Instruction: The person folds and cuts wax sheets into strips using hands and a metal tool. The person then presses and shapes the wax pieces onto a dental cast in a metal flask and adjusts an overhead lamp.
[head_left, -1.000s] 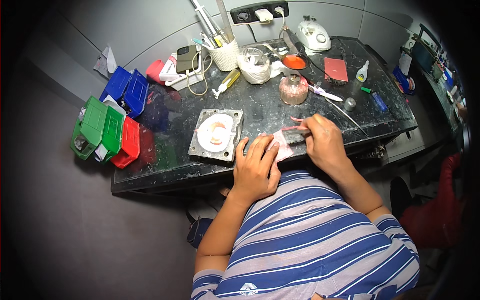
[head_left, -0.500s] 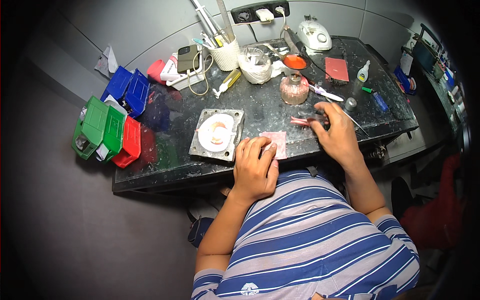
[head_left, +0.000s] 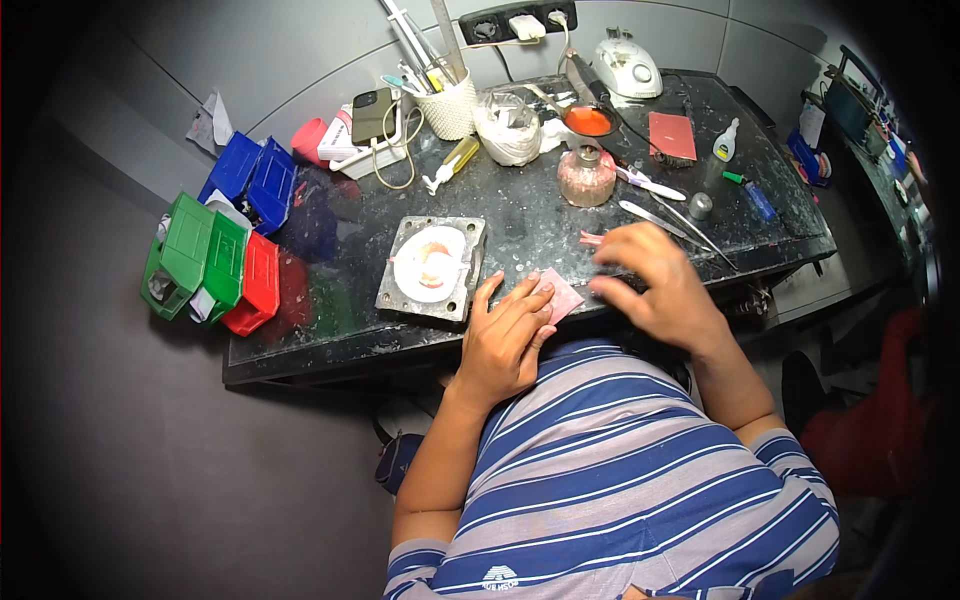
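My left hand [head_left: 503,342] lies at the table's near edge, its fingers over the left side of a small square pink wax sheet [head_left: 564,292] and its thumb at the near side, gripping it. To the right of the sheet, my right hand [head_left: 655,285] hovers with thumb and fingers apart, slightly blurred, nothing visible in it. Thin pink wax strips [head_left: 590,238] lie just beyond its fingertips. Behind that hand rest a pale-bladed knife [head_left: 660,222] and a slim metal tool [head_left: 695,228]. Left of my left hand sits a square metal flask [head_left: 391,297] filled with white plaster around a pinkish arch [head_left: 434,265].
Farther back stand a glass burner [head_left: 587,180], a pan of orange material [head_left: 588,122], a bag of white powder [head_left: 512,135] and a tool cup [head_left: 446,112]. A larger pink sheet [head_left: 671,137] lies back right. Coloured bins [head_left: 225,245] are at the left edge.
My right hand has moved left and nearer me, uncovering the knife on the table. The small pink sheet has turned to a slant under my left hand.
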